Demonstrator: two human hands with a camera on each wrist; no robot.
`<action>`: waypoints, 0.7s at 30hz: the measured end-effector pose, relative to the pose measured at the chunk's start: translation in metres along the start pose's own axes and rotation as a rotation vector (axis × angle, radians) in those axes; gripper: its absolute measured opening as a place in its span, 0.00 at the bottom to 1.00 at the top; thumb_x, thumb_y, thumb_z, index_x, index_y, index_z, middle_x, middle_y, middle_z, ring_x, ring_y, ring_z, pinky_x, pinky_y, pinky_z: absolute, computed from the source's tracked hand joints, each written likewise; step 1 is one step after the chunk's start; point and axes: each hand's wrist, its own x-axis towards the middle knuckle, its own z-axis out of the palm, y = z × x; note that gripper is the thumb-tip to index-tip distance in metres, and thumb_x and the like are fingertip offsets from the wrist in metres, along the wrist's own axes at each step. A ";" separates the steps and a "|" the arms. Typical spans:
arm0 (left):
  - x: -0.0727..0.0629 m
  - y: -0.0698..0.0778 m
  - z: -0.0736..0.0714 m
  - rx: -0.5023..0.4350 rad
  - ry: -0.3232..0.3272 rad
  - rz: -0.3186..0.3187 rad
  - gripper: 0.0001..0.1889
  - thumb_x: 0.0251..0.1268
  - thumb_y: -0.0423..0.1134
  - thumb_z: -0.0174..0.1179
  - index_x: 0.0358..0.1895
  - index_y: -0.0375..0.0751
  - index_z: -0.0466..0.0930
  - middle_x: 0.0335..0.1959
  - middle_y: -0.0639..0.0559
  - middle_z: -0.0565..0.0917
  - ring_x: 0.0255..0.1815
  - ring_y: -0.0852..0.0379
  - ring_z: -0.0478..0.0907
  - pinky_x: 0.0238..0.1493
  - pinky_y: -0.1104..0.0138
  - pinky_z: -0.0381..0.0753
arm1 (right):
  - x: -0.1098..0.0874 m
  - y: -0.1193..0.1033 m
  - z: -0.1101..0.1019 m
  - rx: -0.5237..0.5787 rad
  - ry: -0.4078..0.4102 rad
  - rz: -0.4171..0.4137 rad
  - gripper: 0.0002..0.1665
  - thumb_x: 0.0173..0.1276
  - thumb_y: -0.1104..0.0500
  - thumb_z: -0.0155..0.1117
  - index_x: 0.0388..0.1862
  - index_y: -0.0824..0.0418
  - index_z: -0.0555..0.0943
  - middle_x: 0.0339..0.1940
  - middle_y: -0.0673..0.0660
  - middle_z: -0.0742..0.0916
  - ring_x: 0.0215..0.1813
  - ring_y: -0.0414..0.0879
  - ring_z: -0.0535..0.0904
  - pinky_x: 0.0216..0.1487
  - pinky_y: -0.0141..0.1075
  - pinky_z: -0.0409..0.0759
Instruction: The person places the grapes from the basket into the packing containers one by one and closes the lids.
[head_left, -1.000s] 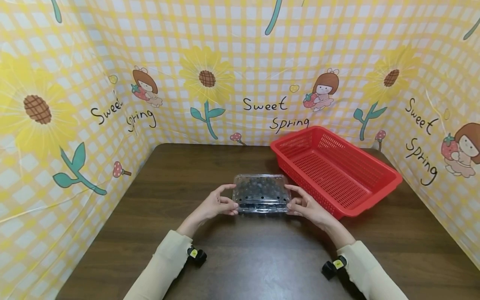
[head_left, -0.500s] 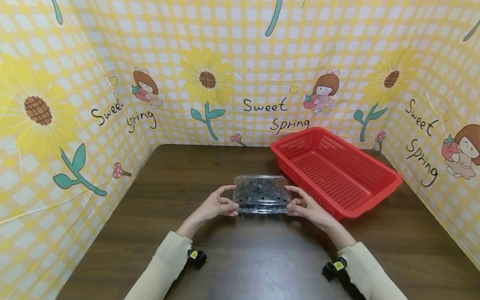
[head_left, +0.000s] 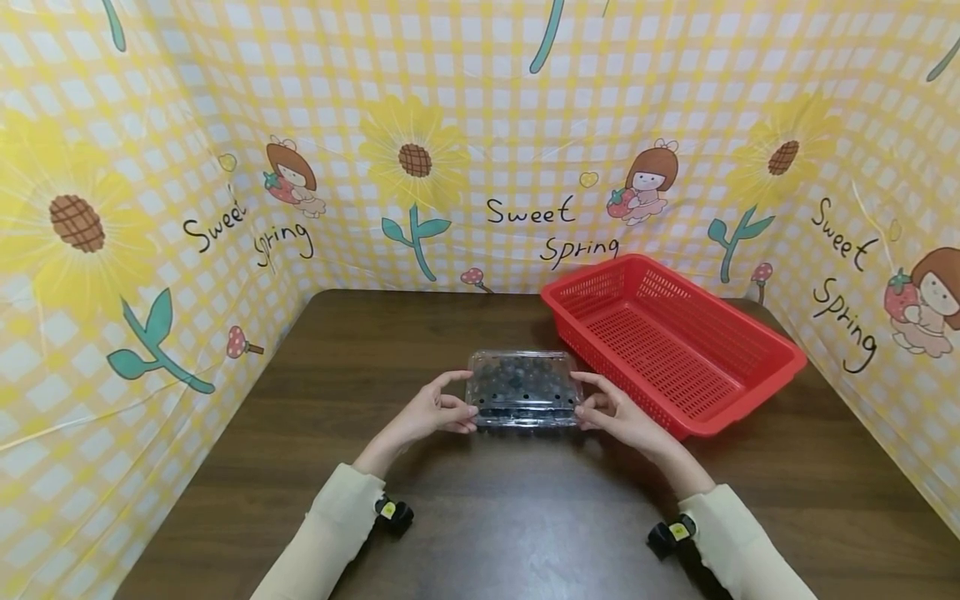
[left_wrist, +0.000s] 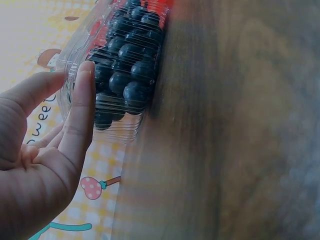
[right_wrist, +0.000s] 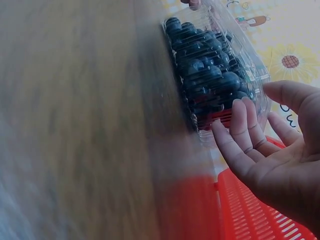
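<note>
A clear plastic clamshell box of blueberries point(head_left: 522, 383) is at mid-table in the head view, its vented long side facing me. At its left end is my left hand point(head_left: 431, 410), forefinger at the far corner and thumb at the near one. My right hand point(head_left: 611, 417) holds the opposite end the same way. Dark round blueberries point(left_wrist: 131, 52) show through the ribbed wall in the left wrist view, where the fingers point(left_wrist: 80, 107) lie along the box's end. Several fingertips of the right hand point(right_wrist: 280, 145) rest against the other end in the right wrist view.
A red slotted plastic basket point(head_left: 693, 421) stands behind and to the right of the box, close to the right hand. The brown wooden table point(head_left: 352, 333) meets a yellow checked cloth point(head_left: 480, 108) at the back and sides.
</note>
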 end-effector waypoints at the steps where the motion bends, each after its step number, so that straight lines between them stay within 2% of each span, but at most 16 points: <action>1: 0.000 0.000 0.000 0.002 0.001 0.001 0.34 0.62 0.33 0.59 0.69 0.45 0.53 0.36 0.35 0.83 0.33 0.49 0.84 0.43 0.48 0.82 | 0.000 0.000 0.000 -0.016 0.003 -0.005 0.36 0.67 0.63 0.58 0.71 0.58 0.56 0.37 0.68 0.79 0.42 0.68 0.77 0.46 0.44 0.84; 5: 0.000 0.000 -0.001 0.012 0.003 0.004 0.34 0.62 0.33 0.60 0.69 0.44 0.53 0.36 0.34 0.83 0.34 0.48 0.84 0.43 0.48 0.82 | 0.000 -0.002 -0.001 -0.051 0.011 -0.024 0.36 0.67 0.66 0.58 0.71 0.61 0.56 0.37 0.68 0.80 0.40 0.67 0.78 0.45 0.52 0.82; 9: 0.001 0.000 -0.003 0.023 0.000 0.008 0.34 0.62 0.34 0.60 0.69 0.43 0.54 0.37 0.34 0.82 0.35 0.47 0.83 0.43 0.48 0.82 | -0.003 -0.016 0.001 -0.103 0.022 -0.044 0.35 0.65 0.68 0.58 0.70 0.66 0.57 0.38 0.68 0.80 0.39 0.64 0.79 0.44 0.56 0.81; 15: 0.000 0.002 -0.006 0.057 -0.006 0.017 0.33 0.62 0.34 0.60 0.68 0.42 0.56 0.37 0.38 0.82 0.36 0.47 0.83 0.43 0.51 0.83 | -0.007 -0.037 0.005 -0.254 0.063 -0.046 0.33 0.64 0.65 0.61 0.67 0.67 0.62 0.45 0.67 0.79 0.44 0.58 0.79 0.45 0.42 0.83; 21: -0.001 0.004 -0.008 0.083 -0.020 0.025 0.32 0.63 0.35 0.59 0.68 0.41 0.56 0.38 0.40 0.82 0.37 0.47 0.83 0.44 0.51 0.83 | -0.002 -0.016 -0.003 -0.298 0.086 -0.039 0.32 0.64 0.61 0.62 0.66 0.61 0.65 0.48 0.64 0.80 0.46 0.54 0.79 0.45 0.35 0.81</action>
